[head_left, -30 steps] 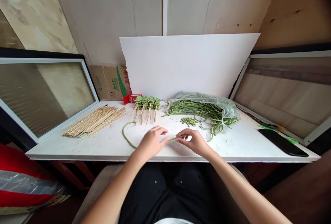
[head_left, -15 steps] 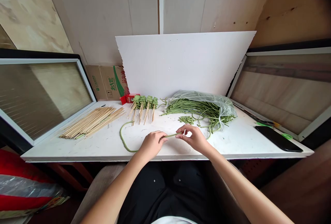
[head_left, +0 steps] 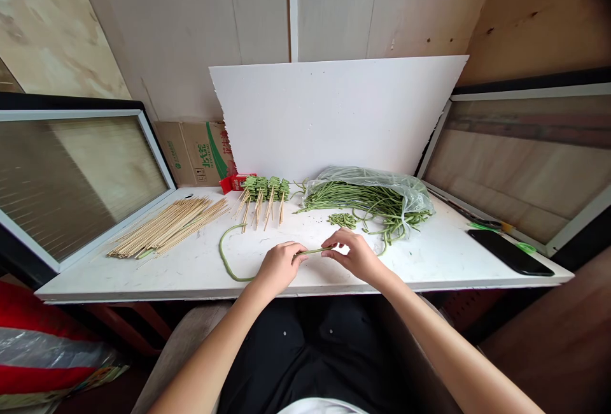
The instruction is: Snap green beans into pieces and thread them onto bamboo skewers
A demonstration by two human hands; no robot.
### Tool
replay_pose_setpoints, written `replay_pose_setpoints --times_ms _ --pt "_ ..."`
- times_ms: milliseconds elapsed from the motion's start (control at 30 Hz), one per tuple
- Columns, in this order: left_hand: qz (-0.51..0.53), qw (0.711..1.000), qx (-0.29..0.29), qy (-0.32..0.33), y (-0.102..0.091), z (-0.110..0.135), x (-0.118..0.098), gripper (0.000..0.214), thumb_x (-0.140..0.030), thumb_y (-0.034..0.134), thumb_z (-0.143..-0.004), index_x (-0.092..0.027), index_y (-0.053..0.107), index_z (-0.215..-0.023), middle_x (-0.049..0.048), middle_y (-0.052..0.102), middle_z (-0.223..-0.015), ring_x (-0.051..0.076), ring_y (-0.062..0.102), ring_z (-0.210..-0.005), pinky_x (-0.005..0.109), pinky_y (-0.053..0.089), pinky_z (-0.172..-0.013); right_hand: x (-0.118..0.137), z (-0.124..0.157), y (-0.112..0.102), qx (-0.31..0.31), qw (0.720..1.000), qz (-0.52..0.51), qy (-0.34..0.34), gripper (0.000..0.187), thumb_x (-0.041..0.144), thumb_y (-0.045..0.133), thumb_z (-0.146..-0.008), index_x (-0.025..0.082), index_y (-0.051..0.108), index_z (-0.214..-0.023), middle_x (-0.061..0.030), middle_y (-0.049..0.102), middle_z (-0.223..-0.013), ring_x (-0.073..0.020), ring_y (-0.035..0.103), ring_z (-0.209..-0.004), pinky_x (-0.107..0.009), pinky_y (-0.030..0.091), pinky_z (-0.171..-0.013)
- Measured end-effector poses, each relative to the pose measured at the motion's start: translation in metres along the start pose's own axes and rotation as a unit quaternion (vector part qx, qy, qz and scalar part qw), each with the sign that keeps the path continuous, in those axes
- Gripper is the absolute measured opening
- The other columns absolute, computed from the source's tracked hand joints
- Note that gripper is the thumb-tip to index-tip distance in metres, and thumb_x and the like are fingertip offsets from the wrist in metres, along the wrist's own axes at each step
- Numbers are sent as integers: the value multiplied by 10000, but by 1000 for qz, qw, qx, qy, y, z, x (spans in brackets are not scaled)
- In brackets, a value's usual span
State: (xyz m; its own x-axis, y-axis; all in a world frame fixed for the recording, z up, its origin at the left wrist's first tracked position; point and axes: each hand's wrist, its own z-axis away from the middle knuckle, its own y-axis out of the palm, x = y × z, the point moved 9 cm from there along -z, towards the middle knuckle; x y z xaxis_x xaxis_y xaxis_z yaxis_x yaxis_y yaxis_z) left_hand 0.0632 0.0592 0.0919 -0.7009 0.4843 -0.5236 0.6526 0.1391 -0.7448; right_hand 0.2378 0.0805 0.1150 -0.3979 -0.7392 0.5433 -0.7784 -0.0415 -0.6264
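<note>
A long green bean (head_left: 222, 249) is stretched between my hands, its free length curving over the white tabletop to the left. My left hand (head_left: 280, 264) is closed around the bean, thumb and fingers pinching it. Just to the right, my right hand (head_left: 354, 255) pinches the same bean near its end, leaving a short straight piece between the two hands. Beyond the right hand lies a small pile of short bean ends (head_left: 342, 220). Behind it, a clear plastic bag (head_left: 414, 192) holds many long beans (head_left: 351, 197).
Several bean-loaded skewers (head_left: 266, 190) lie at the back by a red box (head_left: 233, 183). To their left is a heap of bare wooden skewers (head_left: 165, 226). A black phone (head_left: 508, 252) and scissors (head_left: 477, 220) lie at the right. A cardboard box (head_left: 191, 153) stands behind.
The whole view has shifted slightly. Both hands keep their pinch on the bean in nearly the same place; the right fingers have altered their pose only a little.
</note>
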Motion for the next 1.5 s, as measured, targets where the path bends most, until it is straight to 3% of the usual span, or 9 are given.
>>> replay_pose_setpoints --times_ms 433,633,733,900,1033,1233,1300,1400,1500 --pt "51 998 3 43 1 1 -13 158 -218 623 -991 -240 775 -1027 37 757 -961 196 683 -862 288 491 -778 14 5 15 -12 999 -30 -16 183 426 689 -966 251 744 -969 -66 722 -874 -232 599 -881 -369 497 -777" --pt "71 996 4 58 5 2 -16 157 -228 618 -994 -235 774 -1004 37 747 -937 182 664 -831 279 479 -765 10 8 24 -21 998 -53 0 103 332 683 -971 233 704 -957 -66 711 -890 -229 575 -889 -359 483 -768" --pt "95 994 -1 56 10 2 -18 174 -197 604 -982 -220 772 -942 39 737 -885 179 650 -806 281 477 -756 10 9 26 -29 998 -48 1 46 224 667 -957 232 693 -919 -56 703 -865 -236 556 -904 -367 470 -795" --pt "147 988 -18 47 14 2 -16 269 -65 557 -897 -187 756 -764 35 705 -743 165 628 -710 278 471 -686 9 11 31 -43 995 -84 26 116 155 651 -918 238 702 -854 -53 702 -842 -253 564 -947 -393 473 -850" --pt "201 978 -13 45 18 2 -12 285 -46 535 -860 -174 771 -765 44 712 -722 167 656 -695 277 507 -679 1 14 38 -48 989 -134 47 101 259 696 -921 242 709 -822 -51 699 -816 -253 586 -956 -398 476 -893" --pt "278 960 -2 20 19 0 -1 231 -236 601 -943 -148 765 -806 50 691 -701 135 590 -592 260 499 -606 -2 12 43 -33 973 -226 45 366 575 679 -925 226 713 -820 -57 695 -794 -239 626 -892 -387 502 -868" --pt "291 957 3 -5 18 -2 5 271 -329 600 -977 -139 767 -880 47 683 -710 111 528 -538 244 465 -551 -5 10 32 -62 976 -204 45 354 577 712 -901 227 751 -863 -62 707 -821 -238 631 -886 -385 505 -851" --pt "256 966 -17 -22 8 -4 13 272 -357 599 -990 -147 771 -1010 59 697 -794 115 546 -580 241 482 -569 -17 9 12 -113 989 -84 36 256 507 770 -879 256 802 -912 -74 727 -874 -260 611 -926 -424 483 -881" --pt "182 982 -43 -4 2 -5 17 266 -303 570 -999 -166 767 -1115 83 700 -935 140 612 -690 268 541 -661 -37 11 8 -102 992 67 26 130 393 801 -871 269 816 -905 -88 727 -865 -304 569 -964 -471 460 -883"
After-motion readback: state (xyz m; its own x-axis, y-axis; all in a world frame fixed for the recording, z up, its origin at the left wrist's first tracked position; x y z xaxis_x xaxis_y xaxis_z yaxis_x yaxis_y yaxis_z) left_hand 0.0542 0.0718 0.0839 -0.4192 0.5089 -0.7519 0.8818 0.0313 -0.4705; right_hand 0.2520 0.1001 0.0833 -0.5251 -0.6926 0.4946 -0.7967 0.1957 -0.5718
